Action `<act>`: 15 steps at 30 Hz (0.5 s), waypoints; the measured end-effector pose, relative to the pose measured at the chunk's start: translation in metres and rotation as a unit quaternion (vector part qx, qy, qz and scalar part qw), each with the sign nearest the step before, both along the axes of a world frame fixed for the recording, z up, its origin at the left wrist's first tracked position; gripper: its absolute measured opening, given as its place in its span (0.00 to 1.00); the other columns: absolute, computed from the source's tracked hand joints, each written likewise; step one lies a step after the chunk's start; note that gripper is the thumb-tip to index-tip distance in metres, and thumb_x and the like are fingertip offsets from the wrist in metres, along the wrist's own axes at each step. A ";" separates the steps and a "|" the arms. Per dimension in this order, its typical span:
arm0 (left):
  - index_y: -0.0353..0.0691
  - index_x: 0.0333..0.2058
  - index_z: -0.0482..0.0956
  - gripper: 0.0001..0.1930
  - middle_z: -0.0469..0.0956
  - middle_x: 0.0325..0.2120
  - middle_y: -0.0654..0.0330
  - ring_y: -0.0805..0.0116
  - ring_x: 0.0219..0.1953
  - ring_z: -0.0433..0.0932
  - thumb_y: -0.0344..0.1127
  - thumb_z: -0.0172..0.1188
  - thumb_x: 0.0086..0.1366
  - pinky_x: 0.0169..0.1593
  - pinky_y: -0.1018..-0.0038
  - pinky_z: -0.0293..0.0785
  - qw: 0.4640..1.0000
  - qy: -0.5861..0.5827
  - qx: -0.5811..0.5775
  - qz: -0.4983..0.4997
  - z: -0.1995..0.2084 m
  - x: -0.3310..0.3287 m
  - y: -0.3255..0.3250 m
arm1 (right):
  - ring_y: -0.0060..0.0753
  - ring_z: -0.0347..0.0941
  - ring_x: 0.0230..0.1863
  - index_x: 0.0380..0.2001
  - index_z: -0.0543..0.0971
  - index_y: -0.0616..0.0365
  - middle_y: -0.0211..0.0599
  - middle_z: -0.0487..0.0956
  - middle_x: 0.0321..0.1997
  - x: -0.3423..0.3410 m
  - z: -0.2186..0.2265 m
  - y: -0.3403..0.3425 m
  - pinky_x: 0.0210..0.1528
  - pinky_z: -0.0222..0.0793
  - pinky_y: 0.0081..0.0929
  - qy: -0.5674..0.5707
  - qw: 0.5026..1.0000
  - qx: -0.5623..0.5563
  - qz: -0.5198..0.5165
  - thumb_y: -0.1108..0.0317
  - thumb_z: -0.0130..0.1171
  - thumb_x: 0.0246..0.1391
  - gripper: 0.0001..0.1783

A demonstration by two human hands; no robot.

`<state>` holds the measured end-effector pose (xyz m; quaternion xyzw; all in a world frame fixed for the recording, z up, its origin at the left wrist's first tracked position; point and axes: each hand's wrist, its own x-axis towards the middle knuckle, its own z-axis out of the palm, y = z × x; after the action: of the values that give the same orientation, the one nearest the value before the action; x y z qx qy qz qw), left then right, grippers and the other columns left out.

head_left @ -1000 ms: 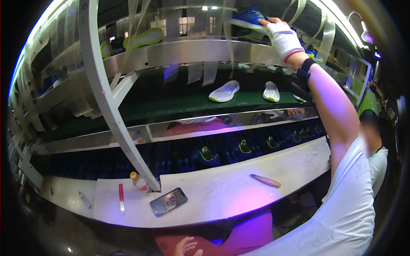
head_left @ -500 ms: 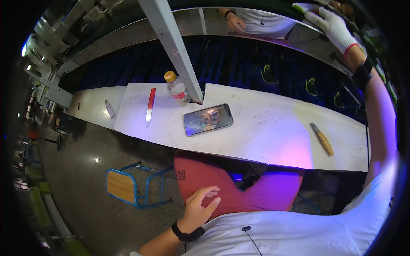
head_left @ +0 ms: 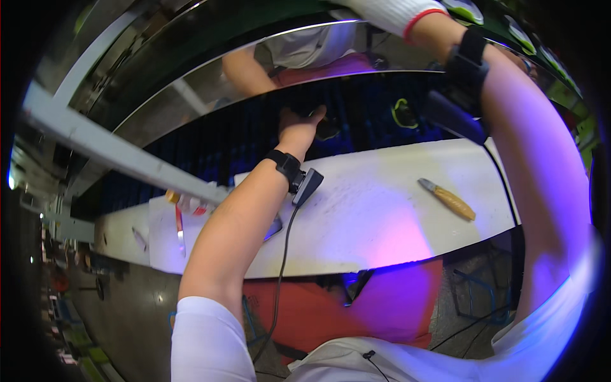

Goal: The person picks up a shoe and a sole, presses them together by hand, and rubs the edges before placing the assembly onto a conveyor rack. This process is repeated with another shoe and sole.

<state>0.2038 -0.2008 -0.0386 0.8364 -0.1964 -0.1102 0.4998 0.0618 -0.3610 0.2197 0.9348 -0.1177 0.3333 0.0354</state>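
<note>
My left hand point(head_left: 298, 126), bare, reaches over the dark conveyor point(head_left: 235, 130) beyond the white table. Its thumb stands apart from the fingers, which are partly lost in shadow. Beside it on the conveyor lies a dark, dim piece point(head_left: 328, 129) with a faint light outline. Farther right is a curved yellow-green edged piece point(head_left: 403, 113). My right hand point(head_left: 398, 14), in a white knit glove with a red cuff, is raised to the upper shelf at the top edge; its fingers are blurred and cut off, so what they touch cannot be seen.
On the white table point(head_left: 356, 191) lie a wooden-handled knife point(head_left: 449, 198) and a red-handled knife point(head_left: 179, 229). A yellow-capped bottle point(head_left: 191, 204) and a phone point(head_left: 273, 228) are partly covered. A grey post point(head_left: 121, 149) slants across the left. Light-edged pieces point(head_left: 468, 9) lie upper right.
My left hand has moved from my lap up and forward over the conveyor. My right hand remains raised at the upper shelf. The view has shifted, and my left forearm now covers most of the phone.
</note>
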 end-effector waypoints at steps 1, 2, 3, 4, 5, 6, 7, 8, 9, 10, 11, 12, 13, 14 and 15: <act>0.28 0.66 0.68 0.48 0.75 0.64 0.38 0.46 0.66 0.76 0.56 0.79 0.58 0.67 0.59 0.73 0.996 0.086 0.028 0.011 -0.003 -0.010 -0.029 | 0.57 0.84 0.43 0.35 0.89 0.58 0.52 0.87 0.36 -0.017 0.003 0.000 0.51 0.78 0.47 -0.005 1.000 -0.013 0.017 0.52 0.61 0.63 0.20; 0.29 0.66 0.65 0.51 0.73 0.64 0.38 0.43 0.66 0.76 0.55 0.81 0.55 0.67 0.58 0.75 0.983 0.162 0.069 0.045 -0.005 -0.011 -0.037 | 0.56 0.84 0.42 0.35 0.89 0.57 0.51 0.86 0.35 -0.014 -0.001 -0.002 0.51 0.78 0.46 -0.017 0.999 -0.014 0.030 0.52 0.61 0.63 0.19; 0.29 0.66 0.65 0.51 0.73 0.64 0.38 0.43 0.66 0.76 0.55 0.81 0.55 0.67 0.58 0.75 0.984 0.157 0.072 0.046 -0.008 -0.014 -0.045 | 0.56 0.84 0.42 0.34 0.89 0.57 0.51 0.86 0.35 -0.007 -0.004 -0.005 0.51 0.78 0.46 -0.033 0.999 -0.006 0.040 0.52 0.61 0.63 0.19; 0.33 0.66 0.64 0.49 0.70 0.64 0.41 0.43 0.65 0.77 0.52 0.82 0.55 0.65 0.56 0.77 0.977 0.121 0.150 0.095 -0.015 -0.026 -0.066 | 0.56 0.84 0.42 0.33 0.89 0.56 0.51 0.86 0.34 -0.011 -0.003 -0.012 0.50 0.78 0.46 -0.042 0.998 -0.009 0.036 0.53 0.61 0.63 0.18; 0.36 0.65 0.62 0.49 0.67 0.65 0.43 0.43 0.63 0.77 0.50 0.82 0.54 0.63 0.55 0.79 0.960 0.082 0.226 0.146 -0.020 -0.034 -0.081 | 0.55 0.84 0.42 0.33 0.89 0.56 0.50 0.86 0.34 -0.013 -0.005 -0.028 0.50 0.78 0.46 -0.050 0.990 -0.107 0.078 0.52 0.62 0.63 0.18; 0.36 0.65 0.62 0.49 0.67 0.65 0.43 0.43 0.63 0.77 0.50 0.82 0.54 0.63 0.55 0.79 0.958 0.080 0.231 0.152 -0.025 -0.028 -0.079 | 0.55 0.84 0.42 0.33 0.89 0.56 0.50 0.86 0.34 -0.010 -0.005 -0.025 0.50 0.78 0.46 -0.053 0.990 -0.101 0.082 0.52 0.62 0.63 0.18; 0.37 0.66 0.60 0.49 0.64 0.65 0.45 0.43 0.63 0.77 0.48 0.82 0.55 0.61 0.55 0.81 0.952 0.108 0.228 0.174 -0.027 -0.018 -0.078 | 0.55 0.84 0.42 0.33 0.89 0.56 0.50 0.86 0.34 -0.007 -0.004 -0.020 0.49 0.78 0.46 -0.053 0.996 -0.044 0.054 0.53 0.62 0.63 0.18; 0.39 0.67 0.58 0.49 0.60 0.66 0.46 0.43 0.62 0.77 0.47 0.81 0.55 0.58 0.55 0.84 0.944 0.135 0.224 0.200 -0.027 -0.006 -0.073 | 0.55 0.84 0.42 0.33 0.89 0.55 0.49 0.86 0.35 -0.003 -0.002 -0.013 0.49 0.78 0.47 -0.052 0.998 0.014 0.030 0.53 0.63 0.63 0.17; 0.39 0.65 0.63 0.39 0.69 0.62 0.48 0.48 0.58 0.80 0.41 0.76 0.62 0.55 0.55 0.85 0.922 0.164 0.244 0.251 -0.017 0.007 -0.068 | 0.54 0.84 0.42 0.32 0.89 0.55 0.49 0.87 0.35 0.001 -0.001 -0.006 0.50 0.79 0.47 -0.029 0.999 0.035 0.027 0.53 0.64 0.62 0.17; 0.39 0.65 0.63 0.39 0.69 0.62 0.48 0.48 0.58 0.80 0.41 0.76 0.62 0.55 0.55 0.85 0.923 0.166 0.246 0.246 -0.011 0.006 -0.060 | 0.54 0.84 0.42 0.32 0.89 0.55 0.49 0.87 0.35 -0.002 0.000 -0.011 0.50 0.79 0.47 -0.026 0.999 0.035 0.023 0.53 0.64 0.62 0.17; 0.38 0.62 0.67 0.31 0.73 0.59 0.49 0.51 0.57 0.81 0.39 0.72 0.66 0.58 0.56 0.84 0.945 0.299 0.057 0.121 -0.004 0.009 -0.034 | 0.54 0.85 0.42 0.32 0.89 0.55 0.49 0.87 0.35 -0.003 -0.004 -0.015 0.50 0.78 0.47 -0.031 0.999 0.017 0.016 0.53 0.64 0.62 0.17; 0.37 0.59 0.71 0.24 0.78 0.57 0.49 0.54 0.56 0.82 0.38 0.68 0.71 0.60 0.57 0.82 0.905 0.402 -0.138 0.006 0.008 0.011 0.005 | 0.54 0.85 0.42 0.32 0.89 0.55 0.49 0.87 0.35 0.005 -0.007 -0.011 0.50 0.78 0.47 -0.042 0.999 0.005 0.026 0.52 0.64 0.62 0.17; 0.37 0.59 0.72 0.20 0.80 0.55 0.51 0.56 0.54 0.84 0.35 0.66 0.73 0.59 0.57 0.83 0.873 0.449 -0.183 -0.046 0.025 -0.019 0.013 | 0.55 0.85 0.43 0.34 0.89 0.56 0.49 0.87 0.36 -0.018 0.001 -0.006 0.51 0.79 0.46 -0.043 0.998 0.031 0.023 0.52 0.66 0.60 0.18; 0.37 0.58 0.74 0.17 0.82 0.53 0.52 0.58 0.52 0.85 0.32 0.63 0.75 0.59 0.58 0.84 0.839 0.488 -0.225 -0.084 0.045 -0.054 0.032 | 0.54 0.85 0.41 0.34 0.90 0.57 0.50 0.87 0.35 -0.023 0.000 -0.012 0.49 0.79 0.45 -0.052 0.998 0.022 0.002 0.52 0.67 0.59 0.18; 0.36 0.61 0.72 0.21 0.81 0.54 0.53 0.59 0.53 0.84 0.33 0.65 0.74 0.59 0.58 0.83 0.844 0.469 -0.236 -0.112 0.054 -0.084 0.058 | 0.54 0.86 0.39 0.34 0.90 0.57 0.51 0.87 0.34 -0.025 0.003 -0.007 0.48 0.80 0.45 -0.039 0.998 0.046 0.002 0.52 0.67 0.59 0.18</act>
<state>0.1199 -0.1427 0.0156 0.5142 -0.0513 -0.4944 0.6989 0.0367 -0.3684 0.2226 0.9218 -0.1328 0.3640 -0.0126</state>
